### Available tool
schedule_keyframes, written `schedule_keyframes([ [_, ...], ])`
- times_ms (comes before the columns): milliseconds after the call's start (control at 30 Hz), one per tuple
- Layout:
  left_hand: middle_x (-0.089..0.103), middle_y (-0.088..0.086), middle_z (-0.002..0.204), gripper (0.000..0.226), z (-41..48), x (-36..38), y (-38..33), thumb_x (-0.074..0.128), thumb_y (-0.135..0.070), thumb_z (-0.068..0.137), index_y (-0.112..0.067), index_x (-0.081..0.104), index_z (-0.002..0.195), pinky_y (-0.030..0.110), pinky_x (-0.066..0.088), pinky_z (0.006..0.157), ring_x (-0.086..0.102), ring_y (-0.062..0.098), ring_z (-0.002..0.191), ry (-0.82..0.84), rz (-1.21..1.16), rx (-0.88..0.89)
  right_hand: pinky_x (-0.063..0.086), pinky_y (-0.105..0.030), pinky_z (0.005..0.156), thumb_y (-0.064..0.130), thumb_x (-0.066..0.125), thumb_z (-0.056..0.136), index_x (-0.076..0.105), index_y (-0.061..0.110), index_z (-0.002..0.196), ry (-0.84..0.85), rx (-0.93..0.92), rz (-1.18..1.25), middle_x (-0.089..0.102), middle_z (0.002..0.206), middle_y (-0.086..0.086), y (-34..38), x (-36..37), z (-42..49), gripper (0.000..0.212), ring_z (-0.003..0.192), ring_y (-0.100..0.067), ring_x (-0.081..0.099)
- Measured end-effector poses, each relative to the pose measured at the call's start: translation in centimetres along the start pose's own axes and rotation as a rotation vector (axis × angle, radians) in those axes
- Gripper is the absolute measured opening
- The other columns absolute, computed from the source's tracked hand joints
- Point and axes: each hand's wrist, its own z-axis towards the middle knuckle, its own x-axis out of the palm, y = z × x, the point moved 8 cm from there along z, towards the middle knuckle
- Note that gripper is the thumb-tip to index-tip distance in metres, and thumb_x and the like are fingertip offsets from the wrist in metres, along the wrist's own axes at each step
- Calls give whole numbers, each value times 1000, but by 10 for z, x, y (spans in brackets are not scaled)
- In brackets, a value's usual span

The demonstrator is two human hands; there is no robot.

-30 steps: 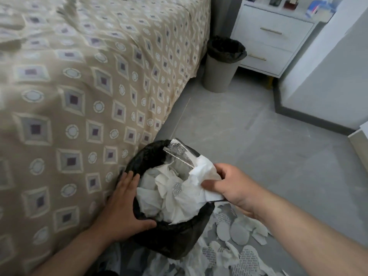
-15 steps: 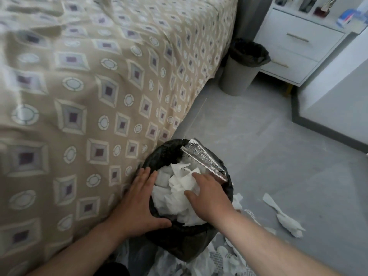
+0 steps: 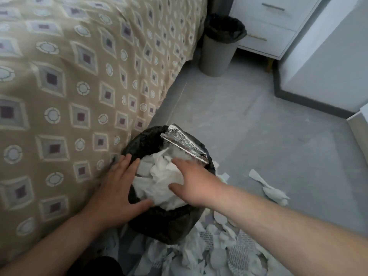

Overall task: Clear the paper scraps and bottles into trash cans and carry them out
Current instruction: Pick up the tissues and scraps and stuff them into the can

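Hands both flat, left hand (image 3: 115,192) on upright trash can (image 3: 159,226) rim, right hand (image 3: 193,182) on paper scraps (image 3: 159,176)

Both bare forearms reach forward, converging. Left hand (image 3: 117,188) flat, fingers straight, thumb splayed rightward. Right hand (image 3: 192,182) palm down, fingers extended, thumb apart; slightly blurred.

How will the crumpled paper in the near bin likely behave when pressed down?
The paper looks thin and crumpled, so it probably squashes easily and springs back. Heaped to the rim of the bin, pieces may spill.
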Motion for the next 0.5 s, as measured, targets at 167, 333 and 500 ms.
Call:
schedule_keyframes([
  [167, 28, 3, 152, 85, 1, -29, -117, 33, -79, 76, -24, 30, 142, 39, 25, 111, 23, 18, 141, 8, 140, 452, 40, -27, 100, 35, 56, 89, 44, 28, 136, -28, 64, 15, 52, 136, 1, -86, -65, -104, 48, 120, -16, 51],
  [333, 26, -17, 147, 74, -12, 52, -221, 37, -68, 75, -36, 27, 141, 10, 17, 106, 26, -1, 133, 483, 226, 611, 40, -21, 77, 25, 56, 88, 59, 16, 121, -29, 505, 152, 65, 118, -6, -245, -36, -183, 34, 100, -18, 59],
  [500, 30, -9, 146, 67, -30, 189, -209, 51, -49, 85, -29, 26, 143, 22, 26, 110, 29, 8, 134, 850, 318, 401, 44, -29, 91, 23, 52, 89, 57, 7, 123, 179, 638, 90, 60, 125, -14, -332, 28, -222, 37, 114, -28, 56],
])
